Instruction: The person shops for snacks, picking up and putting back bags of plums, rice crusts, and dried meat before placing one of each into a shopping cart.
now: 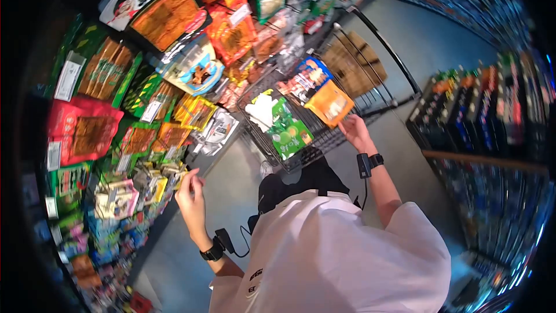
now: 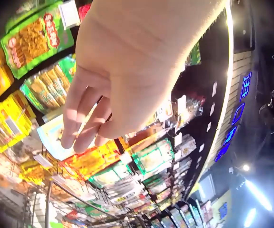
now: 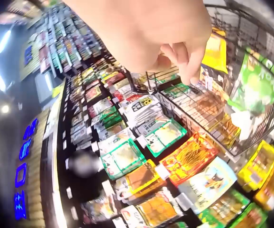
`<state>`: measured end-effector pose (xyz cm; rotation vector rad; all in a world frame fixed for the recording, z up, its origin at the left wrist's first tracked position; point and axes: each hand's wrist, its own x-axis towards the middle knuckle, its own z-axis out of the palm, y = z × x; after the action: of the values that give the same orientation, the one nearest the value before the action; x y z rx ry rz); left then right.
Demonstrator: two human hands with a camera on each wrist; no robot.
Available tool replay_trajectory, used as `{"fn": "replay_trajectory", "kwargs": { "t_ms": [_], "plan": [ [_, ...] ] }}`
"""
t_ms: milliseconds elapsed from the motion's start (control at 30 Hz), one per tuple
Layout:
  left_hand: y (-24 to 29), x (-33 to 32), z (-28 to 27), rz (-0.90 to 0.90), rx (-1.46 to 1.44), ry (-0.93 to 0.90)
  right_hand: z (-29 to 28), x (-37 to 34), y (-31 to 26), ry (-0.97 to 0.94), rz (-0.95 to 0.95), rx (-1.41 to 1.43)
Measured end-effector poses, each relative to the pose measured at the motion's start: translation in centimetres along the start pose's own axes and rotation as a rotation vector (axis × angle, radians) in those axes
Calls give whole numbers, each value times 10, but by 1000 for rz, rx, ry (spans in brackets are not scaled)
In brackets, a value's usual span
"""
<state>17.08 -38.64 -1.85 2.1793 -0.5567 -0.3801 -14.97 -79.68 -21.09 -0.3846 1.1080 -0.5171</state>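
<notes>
Reaching out, my right hand (image 1: 357, 133) has its fingers bent at the edge of the orange packet (image 1: 330, 104) inside the cart (image 1: 388, 51); I cannot tell whether that grip is clamped. My left hand (image 1: 191, 198) hovers beside the shelves (image 1: 69, 75), fingers loosely curled, its grip empty.

Open floor (image 1: 230, 168) parts the shelves (image 1: 124, 139) from the near-left side of the cart (image 1: 321, 145). Wire walls (image 1: 259, 144) bar sideways entry; an orange pouch (image 1: 329, 104) crowds the right.
</notes>
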Motion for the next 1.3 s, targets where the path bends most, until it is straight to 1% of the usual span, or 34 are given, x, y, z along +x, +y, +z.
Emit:
{"fn": "replay_trajectory", "kwargs": {
  "t_ms": [33,67,100,133,200,233,267,300,333,400,467,533,600,633,733,767,800,867,967,1000,1067,1100,1200,1267,1300],
  "plan": [
    [3,-11,5,-16,5,81,-16,39,2,-1,65,-14],
    [10,-24,9,-75,-9,142,-28,77,-1,-2,128,-35],
    [21,-38,16,-152,-23,199,-35,107,0,34,196,-15],
    [32,-53,18,-222,-27,239,-25,114,-8,231,355,-34],
    [39,-80,29,-263,-26,311,-73,180,14,86,408,28],
    [54,-91,33,-318,58,306,-74,194,16,99,401,26],
    [64,-95,41,-333,80,337,-78,204,19,116,400,16],
    [73,-108,46,-365,106,363,-126,258,36,-20,564,62],
    [84,-126,50,-407,133,389,-95,229,28,108,455,107],
    [103,-147,57,-432,127,456,-143,278,45,-281,513,203],
    [112,-174,64,-445,95,529,-92,233,14,98,474,173],
    [112,-197,71,-470,115,567,-118,268,18,-168,757,153],
    [116,-209,75,-494,133,582,-102,249,11,-79,707,42],
    [121,-215,79,-509,136,579,-75,225,5,143,541,-87],
    [129,-235,87,-544,142,564,-71,236,-3,-40,527,-271],
    [131,-240,89,-542,136,567,-62,235,-2,52,442,-290],
    [132,-246,91,-539,129,566,-58,228,-12,-42,416,-270],
    [123,-267,98,-541,111,575,-33,195,-29,-109,227,-304],
    [106,-305,107,-533,80,593,-31,179,-44,-259,-64,-462],
    [101,-320,112,-522,49,604,-30,161,-48,-292,-116,-496],
    [83,-355,124,-509,-22,650,-19,101,-63,-383,-223,-576],
    [70,-373,131,-472,-72,679,-17,74,-66,-413,-284,-670],
    [61,-414,147,-454,-63,666,-3,-29,-58,-623,-491,-839],
    [58,-441,159,-447,-111,633,5,-92,-39,-819,-543,-906],
    [58,-454,162,-436,-135,607,6,-110,-28,-913,-540,-1022]
  ]
}}
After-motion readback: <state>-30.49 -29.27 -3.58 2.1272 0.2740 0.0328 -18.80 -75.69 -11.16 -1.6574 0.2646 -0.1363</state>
